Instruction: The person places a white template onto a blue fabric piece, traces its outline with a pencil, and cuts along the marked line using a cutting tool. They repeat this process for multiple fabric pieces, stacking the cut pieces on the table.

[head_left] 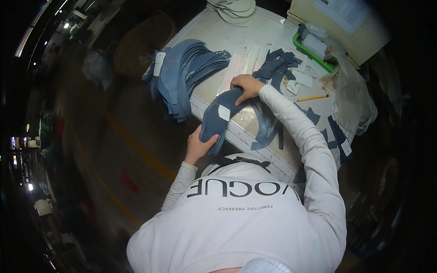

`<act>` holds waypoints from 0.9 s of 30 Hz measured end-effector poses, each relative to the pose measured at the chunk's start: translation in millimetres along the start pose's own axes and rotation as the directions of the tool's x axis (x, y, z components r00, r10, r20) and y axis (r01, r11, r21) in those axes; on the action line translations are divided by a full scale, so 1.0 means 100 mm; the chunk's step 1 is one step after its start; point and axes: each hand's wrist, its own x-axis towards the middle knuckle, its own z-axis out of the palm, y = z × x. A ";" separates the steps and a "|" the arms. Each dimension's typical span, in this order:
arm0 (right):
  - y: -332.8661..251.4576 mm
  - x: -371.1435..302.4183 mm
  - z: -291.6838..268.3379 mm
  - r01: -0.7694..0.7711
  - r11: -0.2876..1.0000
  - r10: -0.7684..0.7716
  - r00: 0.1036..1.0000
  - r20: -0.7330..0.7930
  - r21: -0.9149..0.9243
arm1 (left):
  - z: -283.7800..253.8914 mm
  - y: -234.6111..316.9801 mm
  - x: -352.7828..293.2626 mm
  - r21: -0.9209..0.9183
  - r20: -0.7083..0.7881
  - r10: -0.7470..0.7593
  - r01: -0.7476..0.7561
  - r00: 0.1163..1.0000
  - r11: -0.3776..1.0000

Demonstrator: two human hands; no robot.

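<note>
Between my hands is a bundle of curved blue-grey cut pieces (213, 119), with a white tag (223, 112) on top. My left hand (198, 144) grips its near end just off the table's front edge, thumb on top. Over the table, my right hand (247, 87) is wrapped round the far end, thumb and fingers on either side. To the left, a large fanned stack of blue-grey pieces (182, 70) with its own white tag (159, 63) overhangs the table edge. Right of the bundle lie loose curved strips (264, 129).
A heap of dark blue pieces (280, 63) and a yellow pencil (312, 98) lie on the table (200, 34). Behind them are a green-rimmed tray (314, 57) and a clear plastic bag (353, 102). Pale pieces (234, 10) are stacked at the far edge. A tagged dark bundle (339, 136) lies at right.
</note>
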 end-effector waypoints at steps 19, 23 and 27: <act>-0.73 0.68 -0.49 0.204 0.242 0.312 0.909 -0.275 0.949 | -2.57 0.41 2.23 -0.517 0.363 0.040 0.165 0.931 0.840; -0.58 0.92 -0.19 0.010 0.381 0.395 0.903 -0.172 0.924 | -2.37 -0.52 2.49 -0.450 0.360 -0.302 0.448 0.883 0.773; -0.47 1.02 0.10 -0.003 0.329 0.394 0.909 -0.134 0.944 | -2.18 -1.04 2.55 -0.494 0.289 -0.287 0.399 0.913 0.772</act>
